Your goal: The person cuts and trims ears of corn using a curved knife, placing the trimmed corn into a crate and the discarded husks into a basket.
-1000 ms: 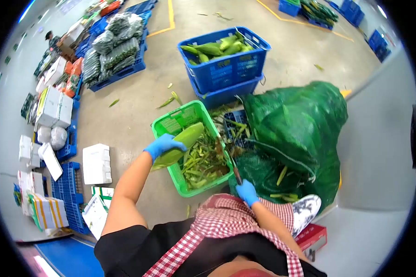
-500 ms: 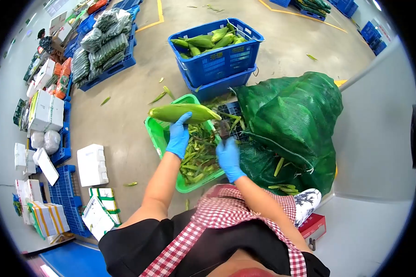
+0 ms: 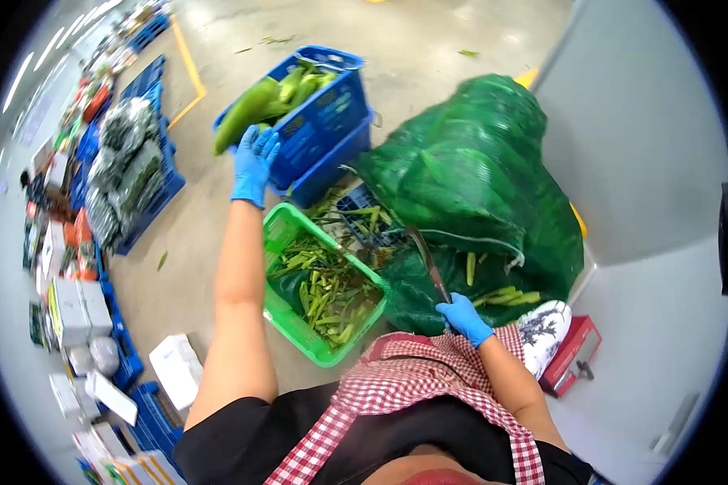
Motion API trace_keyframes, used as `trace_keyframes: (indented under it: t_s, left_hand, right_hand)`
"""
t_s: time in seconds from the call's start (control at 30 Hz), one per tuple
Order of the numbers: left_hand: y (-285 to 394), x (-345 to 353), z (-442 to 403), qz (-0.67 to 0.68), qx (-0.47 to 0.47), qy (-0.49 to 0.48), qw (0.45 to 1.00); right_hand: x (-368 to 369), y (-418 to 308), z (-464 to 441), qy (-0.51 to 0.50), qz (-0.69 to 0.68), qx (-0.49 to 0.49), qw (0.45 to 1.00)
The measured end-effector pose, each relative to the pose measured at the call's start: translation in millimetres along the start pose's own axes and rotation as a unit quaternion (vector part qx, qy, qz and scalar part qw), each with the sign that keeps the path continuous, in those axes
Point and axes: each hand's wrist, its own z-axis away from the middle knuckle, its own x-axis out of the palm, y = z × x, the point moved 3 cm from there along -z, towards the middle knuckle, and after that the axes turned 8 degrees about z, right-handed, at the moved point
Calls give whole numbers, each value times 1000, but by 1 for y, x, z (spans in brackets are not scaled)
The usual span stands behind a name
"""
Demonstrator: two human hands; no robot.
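Observation:
A blue-gloved hand, my left hand [image 3: 255,166], reaches to the near side of the blue crate [image 3: 323,113], its fingers stretched out and apart. Just beyond the fingertips, a green corn cob in its husk [image 3: 247,115] lies slanted over the crate's left rim, slightly blurred. Other husked corn cobs [image 3: 303,85] fill the crate. By my apron, my right hand [image 3: 465,319], also gloved in blue, is closed round the handle of a long knife [image 3: 430,265] with a dark, slightly curved blade pointing up and away. Below lies a green basket [image 3: 279,311] of corn trimmings [image 3: 323,299].
A bulging green mesh sack [image 3: 469,170] stands to the right, loose husk pieces [image 3: 505,297] at its foot. A second blue crate [image 3: 332,170] supports the corn crate. A red box [image 3: 570,356] sits by my shoe. Bagged goods on a pallet [image 3: 125,170] stand at left.
My left hand has carried the corn cob from above the green basket to the blue crate and its fingers have opened. My right hand has drawn back rightward with the knife. The view has turned.

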Motion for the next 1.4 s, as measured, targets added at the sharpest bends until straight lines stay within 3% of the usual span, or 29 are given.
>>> trace_keyframes:
  t_s: [0.03, 0.1, 0.13, 0.17, 0.2, 0.27, 0.3, 0.43, 0.53, 0.57, 0.63, 0.7, 0.77, 0.83, 0.9, 0.97, 1.07, 1.1, 1.13, 1.17, 1.27, 1.4]
  left_hand:
    - [-15, 24, 6, -75, -5, -68, 995]
    - [-71, 69, 49, -225, -61, -66, 970]
    - [-115, 60, 47, -308, -177, -207, 912]
    - [-167, 37, 44, -373, -283, -343, 814]
    - [-228, 15, 53, -425, -310, -430, 734]
    - [-296, 12, 128, -488, -404, -416, 653]
    - [-321, 27, 170, -507, -474, -309, 650]
    - [-472, 59, 239, -532, -466, -453, 543]
    - [-585, 105, 271, -562, -257, -479, 623]
    - [-619, 116, 278, -567, -185, -484, 641]
    - [-693, 141, 273, -513, -63, -439, 735]
    - [-761, 164, 261, -504, 6, -334, 796]
    - [-811, 190, 250, -543, 105, -219, 804]
    - [-855, 202, 222, -614, 152, -165, 756]
    - [-886, 208, 174, -662, 99, -121, 733]
    - [-916, 190, 111, -740, 151, -100, 648]
    - [-940, 129, 2, -746, 2, -28, 665]
    - [-947, 91, -32, -743, -58, -13, 666]
    - [-946, 73, -55, -755, -70, -63, 648]
    - [-953, 62, -65, -763, -82, -114, 631]
    - [-947, 76, -35, -749, -36, -52, 660]
    - [-946, 143, 54, -662, -131, -33, 737]
  right_hand:
    - [-15, 1, 1, 28, 1, -49, 998]
    - [-48, 21, 8, 96, -8, -128, 987]
    - [-70, 19, 23, 138, -45, -135, 980]
    - [-99, 14, 37, 182, -79, -142, 970]
    - [-127, 19, 30, 265, -114, -151, 945]
    - [-181, 39, 34, 380, -205, -150, 889]
    - [-210, 53, 30, 410, -265, -137, 862]
    - [-286, 133, -8, 400, -411, -61, 817]
    - [-305, 175, -37, 389, -460, 34, 798]
    - [-310, 168, -34, 346, -539, 26, 768]
    - [-315, 163, -29, 314, -602, 12, 734]
    - [-320, 165, -17, 317, -615, 46, 720]
    - [-331, 166, -6, 280, -691, 60, 664]
    - [-338, 178, 1, 244, -731, 76, 633]
    - [-349, 180, 16, 225, -745, 121, 616]
    - [-354, 195, 26, 181, -787, 144, 572]
    - [-366, 211, 30, 226, -794, 203, 526]
    - [-369, 214, 31, 241, -780, 213, 536]
    - [-370, 214, 30, 259, -776, 208, 537]
    - [-372, 216, 28, 278, -771, 201, 537]
    - [-371, 220, 26, 259, -764, 198, 557]
    - [-366, 207, 27, 215, -770, 179, 574]
